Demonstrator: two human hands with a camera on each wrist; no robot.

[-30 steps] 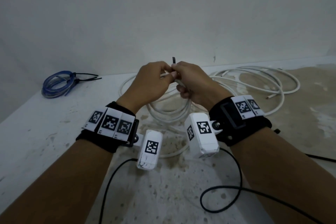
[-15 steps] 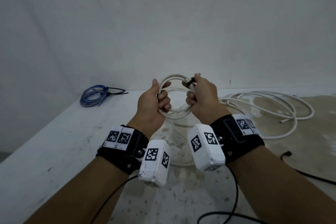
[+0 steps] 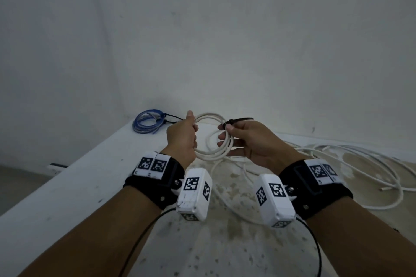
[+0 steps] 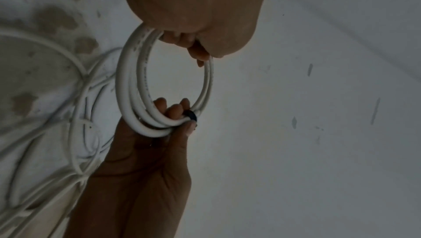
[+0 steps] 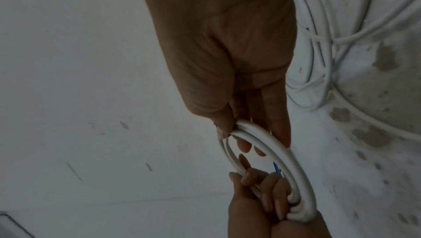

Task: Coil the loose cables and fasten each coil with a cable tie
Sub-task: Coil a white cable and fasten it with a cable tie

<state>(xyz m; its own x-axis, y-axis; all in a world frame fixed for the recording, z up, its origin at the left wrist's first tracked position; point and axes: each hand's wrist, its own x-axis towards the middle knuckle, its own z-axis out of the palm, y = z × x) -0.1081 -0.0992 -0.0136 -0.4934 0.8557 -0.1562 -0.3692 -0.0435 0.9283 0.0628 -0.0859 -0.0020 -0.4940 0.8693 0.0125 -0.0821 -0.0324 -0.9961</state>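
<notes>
A small white cable coil (image 3: 210,155) hangs in the air above the table between both hands. My left hand (image 3: 183,137) grips its left side, fingers curled round the strands (image 5: 268,198). My right hand (image 3: 245,141) pinches its right side between thumb and fingers (image 4: 173,114), right where a black cable tie (image 3: 238,120) wraps the strands, its tail sticking out to the right. The same coil (image 4: 136,89) shows as several white loops in the left wrist view and as an arc (image 5: 273,150) in the right wrist view.
A blue coil (image 3: 147,121) bound with a black tie lies at the table's far left corner. Loose white cable (image 3: 351,164) sprawls over the stained table (image 3: 225,243) to the right and under the hands. Black wrist-camera leads (image 3: 315,245) hang near the front. A wall stands behind.
Both hands rose with the white coil and drew apart, so the ring now shows open between them. The tie's tail now points right. The camera tilted up.
</notes>
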